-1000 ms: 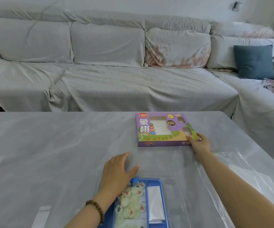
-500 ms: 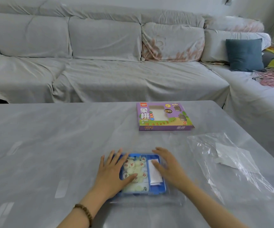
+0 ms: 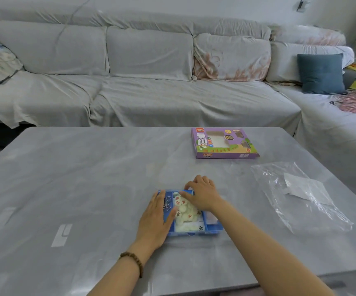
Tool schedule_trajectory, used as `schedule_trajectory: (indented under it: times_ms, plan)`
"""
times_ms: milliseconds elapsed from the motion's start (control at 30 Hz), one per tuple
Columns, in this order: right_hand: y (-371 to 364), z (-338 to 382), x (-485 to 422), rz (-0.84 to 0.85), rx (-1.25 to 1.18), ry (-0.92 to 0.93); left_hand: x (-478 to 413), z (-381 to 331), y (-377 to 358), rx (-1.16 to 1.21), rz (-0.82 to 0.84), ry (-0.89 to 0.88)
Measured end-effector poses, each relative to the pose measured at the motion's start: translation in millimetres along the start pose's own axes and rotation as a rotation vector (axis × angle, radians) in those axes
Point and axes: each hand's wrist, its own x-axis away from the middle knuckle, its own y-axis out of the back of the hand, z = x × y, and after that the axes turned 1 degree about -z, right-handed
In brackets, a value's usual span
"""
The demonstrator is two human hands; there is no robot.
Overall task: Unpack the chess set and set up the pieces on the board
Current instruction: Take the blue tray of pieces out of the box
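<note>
Pressed left hand (image 3: pixel 154 221) flat at left of blue tray (image 3: pixel 194 233), pinched its far rim with right hand (image 3: pixel 202 196); likely needed slow, level opening to contain xiangqi pieces (image 3: pixel 184 211).

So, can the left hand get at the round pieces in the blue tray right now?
Probably yes: the left hand rests on the blue tray, thumb beside the pieces; the right hand covers only the far ones.

Blue tray (image 3: pixel 194 233) of cream pieces (image 3: pixel 185 212), purple box (image 3: pixel 224 144) beyond

Left hand (image 3: pixel 154 218) flat — right hand (image 3: pixel 202 195) arched
</note>
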Motion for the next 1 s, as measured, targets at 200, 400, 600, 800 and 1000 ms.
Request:
schedule_trajectory:
  times_ms: [200, 400, 600, 800, 1000]
  plan:
    - [14, 11, -12, 0.126, -0.002, -0.061, -3, 2, 0, 0.204, -0.013, 0.085]
    - [40, -1, -1, 0.216, -0.372, -0.009, -4, 1, 4, 0.333, -0.076, 0.074]
    - [52, -25, 21, 0.002, -0.695, 0.036, -16, 24, -10, 0.458, 0.024, 0.132]
    - [37, -78, 70, -0.154, -0.696, -0.507, -11, 20, -4, 0.579, 0.010, 0.149]
    - [16, -89, 104, 0.254, -0.937, -0.629, -11, 5, -6, 0.646, -0.048, 0.230]
